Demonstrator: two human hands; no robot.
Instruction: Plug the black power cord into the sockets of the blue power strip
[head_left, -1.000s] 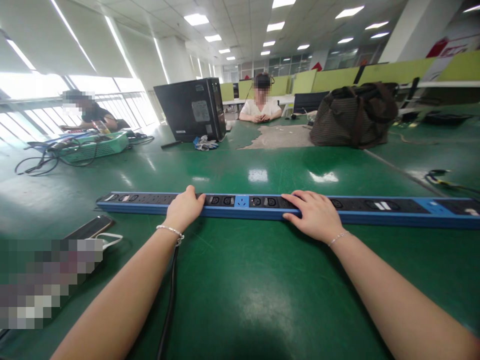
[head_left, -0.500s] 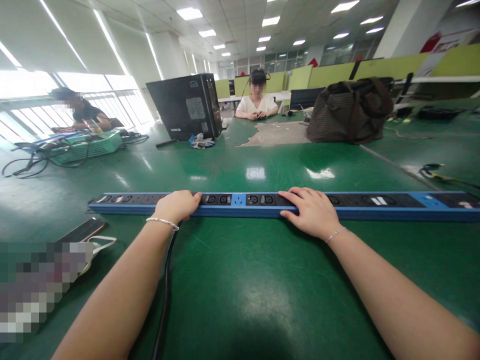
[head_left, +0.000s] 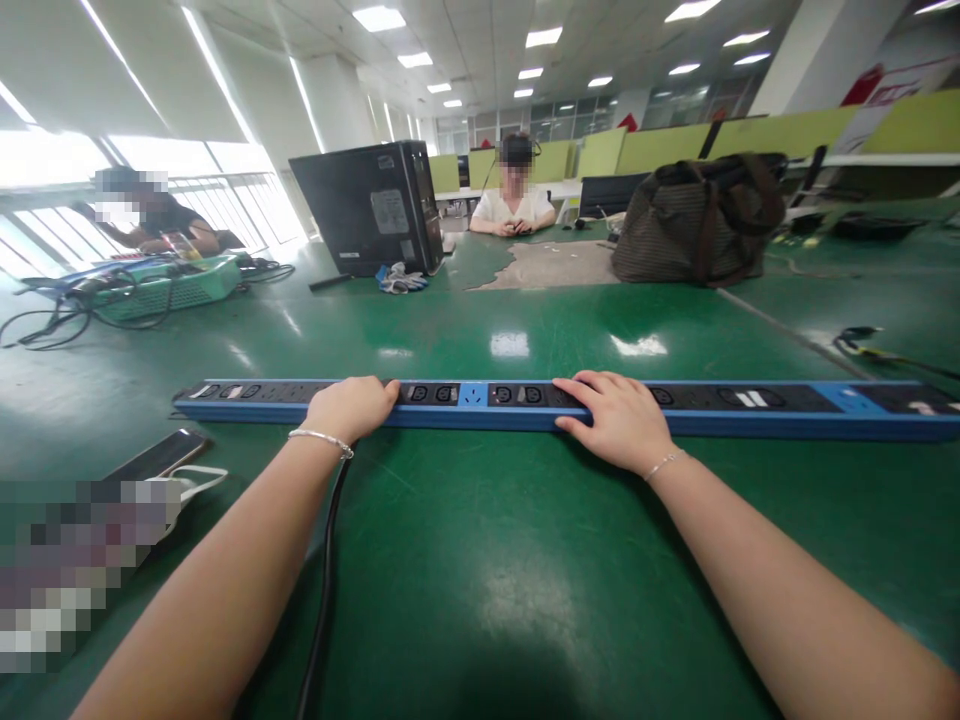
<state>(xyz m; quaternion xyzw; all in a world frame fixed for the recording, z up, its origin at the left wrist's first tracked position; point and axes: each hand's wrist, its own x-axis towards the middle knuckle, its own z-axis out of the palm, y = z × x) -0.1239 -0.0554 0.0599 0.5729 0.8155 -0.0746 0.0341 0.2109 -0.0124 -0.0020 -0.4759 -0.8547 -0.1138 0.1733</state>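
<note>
A long blue and black power strip (head_left: 472, 395) with rows of sockets lies crosswise on the green table (head_left: 450, 560). Left of its middle, my left hand (head_left: 352, 408) is closed over the strip, fingers wrapped over the far side and thumb along the top. A black cable (head_left: 328, 580) runs from under that hand toward the near edge. My right hand (head_left: 619, 418) rests on the strip right of the middle, its fingers spread across the top and the thumb on the near side.
A phone (head_left: 161, 455) lies at the left. Farther back are a green basket (head_left: 180, 290) with cables, a black computer case (head_left: 367, 210), gloves (head_left: 403, 279) and a brown bag (head_left: 694, 220). Two people sit beyond. Wires (head_left: 862, 345) lie at the right.
Both hands keep their places on the strip. The whole view has shifted very slightly. The person at the far left has raised an arm.
</note>
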